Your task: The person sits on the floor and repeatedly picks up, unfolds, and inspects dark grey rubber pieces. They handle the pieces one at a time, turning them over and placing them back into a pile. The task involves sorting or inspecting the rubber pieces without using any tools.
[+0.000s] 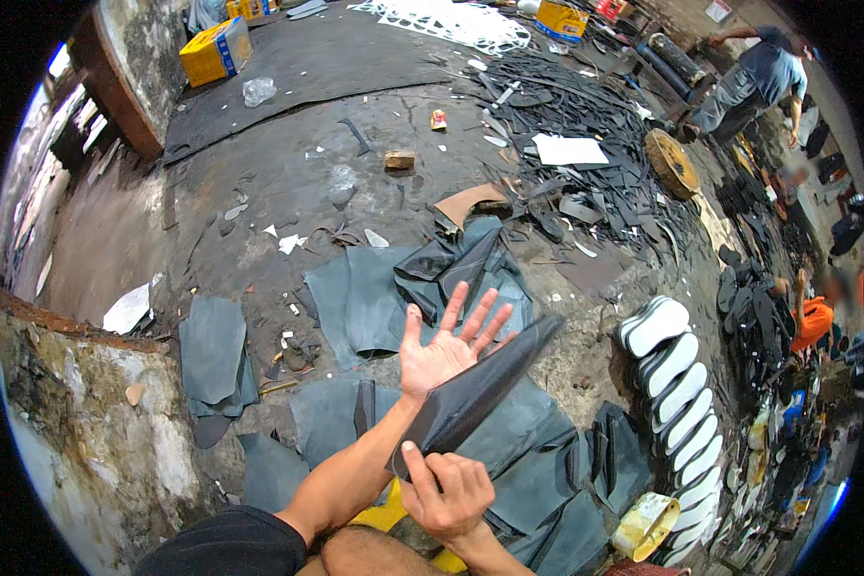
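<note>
A dark, glossy, leather-like sheet, partly rolled or folded lengthwise, slants up to the right in front of me. My right hand grips its lower end, thumb on top. My left hand is palm up with its fingers spread, beside the sheet; the sheet's edge covers part of the wrist and little-finger side. Beneath both hands lie grey-green sheets of similar material, some overlapping. Beyond my left hand is a crumpled heap of darker sheets.
Stacked white-topped sole shapes line the right side, near a yellowish container. Dark scraps are piled farther back. A rough wall stands at left. One person bends at far right; another wears orange.
</note>
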{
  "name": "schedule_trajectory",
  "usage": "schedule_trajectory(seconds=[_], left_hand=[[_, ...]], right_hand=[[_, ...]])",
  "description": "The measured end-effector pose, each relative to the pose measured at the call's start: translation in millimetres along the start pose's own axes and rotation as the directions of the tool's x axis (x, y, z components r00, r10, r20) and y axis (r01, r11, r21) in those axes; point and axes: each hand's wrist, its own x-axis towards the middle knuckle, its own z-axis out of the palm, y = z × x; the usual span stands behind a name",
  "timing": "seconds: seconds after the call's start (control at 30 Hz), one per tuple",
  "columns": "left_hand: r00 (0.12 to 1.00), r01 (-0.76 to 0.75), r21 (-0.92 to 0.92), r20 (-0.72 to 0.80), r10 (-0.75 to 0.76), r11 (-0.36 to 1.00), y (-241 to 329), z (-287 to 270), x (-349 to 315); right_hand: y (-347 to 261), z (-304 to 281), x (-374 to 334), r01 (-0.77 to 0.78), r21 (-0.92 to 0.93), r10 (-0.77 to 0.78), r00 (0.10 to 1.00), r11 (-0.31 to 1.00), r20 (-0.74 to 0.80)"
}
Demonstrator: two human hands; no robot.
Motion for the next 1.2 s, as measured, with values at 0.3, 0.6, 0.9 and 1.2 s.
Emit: schedule_trajectory(seconds=[0.3, 0.6, 0.9, 1.2], left_hand=[[0.884, -0.264, 0.344, -0.288, 0.369, 0.901, 25.7, -1.5, -13.3], [0.686, 0.328, 0.307, -0.728, -0.001, 0.893, 15.8, -23.6, -116.3], [0.972, 0.123, 0.326, -0.231, -0.047, 0.937, 40.6, 33.3, -74.5], [0.907, 0.224, 0.709, -0.403, 0.123, 0.668, 66.6, 70.3, -82.9]], right_hand=[[-4.4, 4.0, -7.2, -0.005, -0.054, -0.004, 0.988, 0.999, -0.155], [19.9, 0.4, 2.7, -0.049, 0.038, 0.051, 0.998, 0.998, -0.047], [-8.7, -13.3, -71.2, -0.035, 0.048, 0.03, 0.995, 0.998, 0.097], [-17.3, -5.1, -67.6, -0.021, 0.245, -0.016, 0.989, 0.969, 0.149]])
